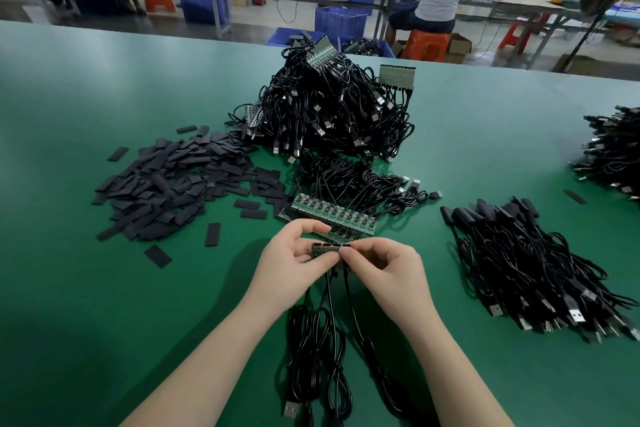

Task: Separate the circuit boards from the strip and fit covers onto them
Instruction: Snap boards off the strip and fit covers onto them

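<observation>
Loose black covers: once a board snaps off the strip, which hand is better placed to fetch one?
Probably the left hand. The loose black covers lie on the table's left side, nearer it. The right hand pinches the right end of the board strip, and its side holds only finished cables.

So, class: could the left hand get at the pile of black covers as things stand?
Probably not yet: the left hand and right hand both pinch the board strip. The covers lie unobstructed to its left.
</observation>
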